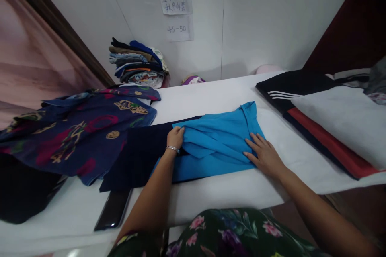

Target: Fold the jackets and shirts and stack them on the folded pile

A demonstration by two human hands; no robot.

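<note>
A bright blue garment (223, 128) lies partly folded on the table in front of me, with dark navy cloth (141, 152) under it and reaching out to the left. My left hand (175, 137), with a bracelet at the wrist, pinches the blue cloth near its left end. Spread on the right end of the blue garment, my right hand (263, 154) has its fingers apart and flat on the fabric. Creases run across the blue cloth between the two hands.
A patterned denim garment (99, 128) lies at the left, above a black phone (113, 209). Folded clothes are stacked (137, 64) at the back left. Black, red and white garments (337, 120) lie at the right. Handwritten paper signs (175, 0) hang on the wall.
</note>
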